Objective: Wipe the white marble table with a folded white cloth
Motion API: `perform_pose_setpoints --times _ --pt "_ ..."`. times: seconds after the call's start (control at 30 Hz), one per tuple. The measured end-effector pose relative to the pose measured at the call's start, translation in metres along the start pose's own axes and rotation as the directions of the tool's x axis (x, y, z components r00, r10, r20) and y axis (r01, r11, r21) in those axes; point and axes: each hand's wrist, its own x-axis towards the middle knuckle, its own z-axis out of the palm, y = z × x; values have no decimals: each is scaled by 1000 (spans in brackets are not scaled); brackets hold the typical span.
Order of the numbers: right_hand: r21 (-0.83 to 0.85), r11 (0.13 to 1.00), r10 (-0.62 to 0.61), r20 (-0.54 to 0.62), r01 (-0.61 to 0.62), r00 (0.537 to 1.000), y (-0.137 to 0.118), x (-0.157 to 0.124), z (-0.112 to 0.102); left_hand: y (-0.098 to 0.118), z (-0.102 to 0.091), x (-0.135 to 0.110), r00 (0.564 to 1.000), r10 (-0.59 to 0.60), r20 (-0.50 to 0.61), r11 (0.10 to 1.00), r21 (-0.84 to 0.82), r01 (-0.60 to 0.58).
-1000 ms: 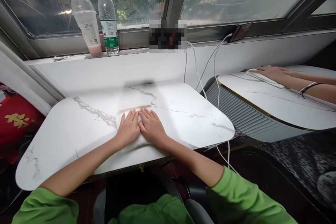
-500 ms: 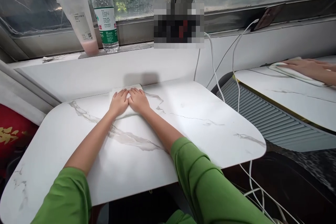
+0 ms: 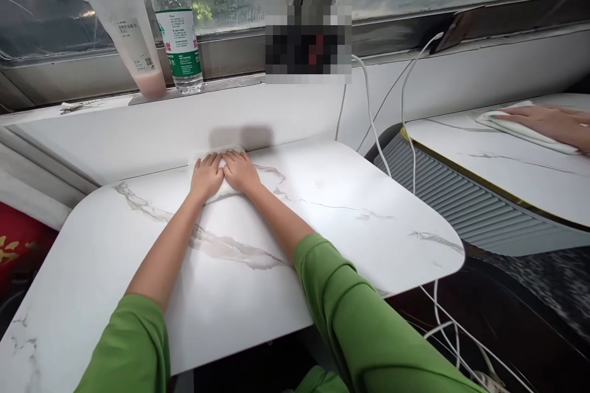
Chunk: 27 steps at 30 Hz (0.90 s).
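Left hand (image 3: 207, 178): flat on white cloth (image 3: 225, 190), fingers extended
Right hand (image 3: 240, 171): flat beside left, same cloth, fingers extended
Cloth spot: far edge of marble-patterned table (image 3: 369, 245), left of frame centre

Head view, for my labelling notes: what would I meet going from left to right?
Red item with gold markings, dome-lidded cup, green-and-white-labelled bottle, left hand, right hand (both on a white cloth), dark flat object on the sill, another person's hand.

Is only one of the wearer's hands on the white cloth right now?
No, the left hand and the right hand both lie on the white cloth, side by side near the table's window-side edge.
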Motion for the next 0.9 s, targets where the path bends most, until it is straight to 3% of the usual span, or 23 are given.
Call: perform_pose_setpoints --times 0.2,0.33,0.5,0.6,0.77,0.9 --pt "-8 1000 -11 80 12 997 -18 -41 -15 14 -4 -45 1000 10 -2 999 40 -10" --pt "27 1000 9 138 -13 990 -47 -94 -32 19 -11 -105 998 55 31 998 33 -56" --pt "220 974 -2 253 -56 967 -85 -167 -53 16 -20 -187 990 142 16 990 7 -142" --pt "315 947 -38 296 -60 954 -100 -197 -63 13 -24 -224 982 188 -5 982 -12 -188" --pt "307 950 -77 397 -54 914 -118 -208 -72 6 -29 -253 986 167 -12 986 -24 -167" --pt "143 982 -156 271 120 950 -126 -197 -62 -2 -34 -253 997 69 31 997 -49 -68"
